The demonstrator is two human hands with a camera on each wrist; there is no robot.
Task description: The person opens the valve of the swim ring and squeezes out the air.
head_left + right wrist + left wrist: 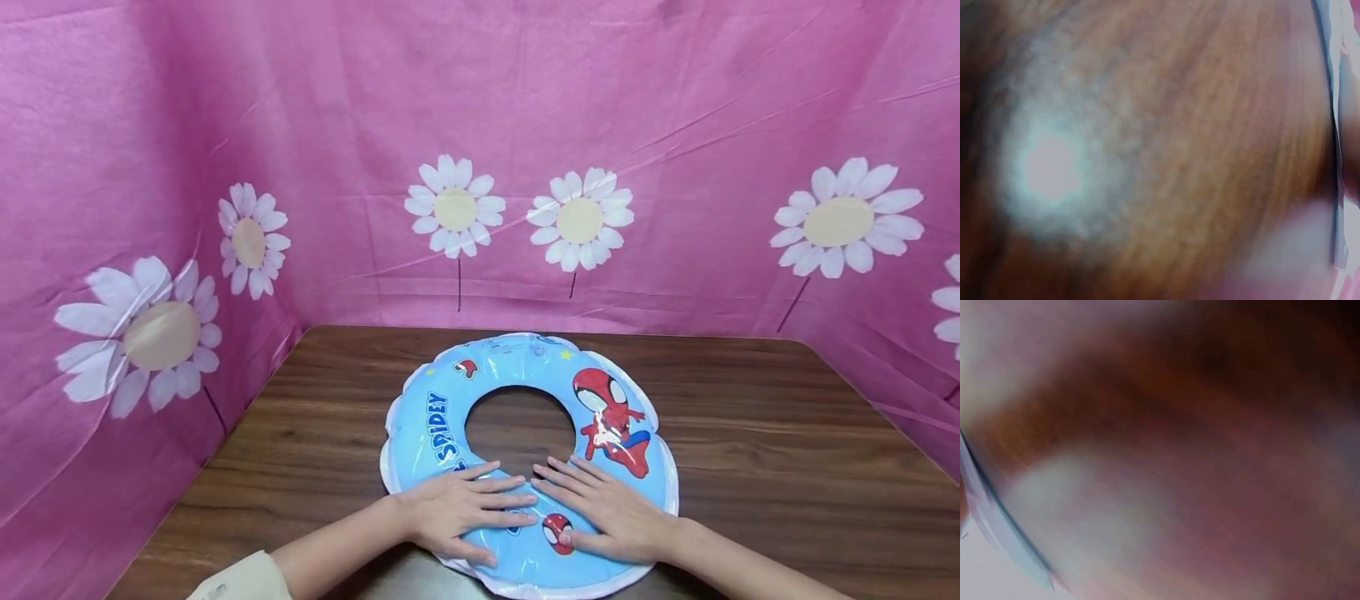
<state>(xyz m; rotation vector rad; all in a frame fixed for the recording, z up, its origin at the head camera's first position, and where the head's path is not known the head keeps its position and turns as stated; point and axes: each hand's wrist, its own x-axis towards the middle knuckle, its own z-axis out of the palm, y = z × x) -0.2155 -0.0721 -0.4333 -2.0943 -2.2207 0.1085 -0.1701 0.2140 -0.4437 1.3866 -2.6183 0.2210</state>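
A light blue inflatable swim ring (420, 450) with a pale scalloped edge lies flat on the wooden table, puffed up with air. Red cartoon spider figures and the word SPIDEY are printed on it. On its near left part rests my left hand (468, 512), fingers straight and spread toward the right. My right hand (611, 517) lies on the near right part, fingers extended up and left, its thumb over a small red mask print. The fingertips of both hands come close together near the hole. The wrist views are blurred, with only a sliver of the ring's edge (1333, 125) along one side.
The brown wood-grain table (757, 433) shows through the ring's hole and around it. A pink cloth (510, 100) with large white daisies hangs behind the table and along both sides.
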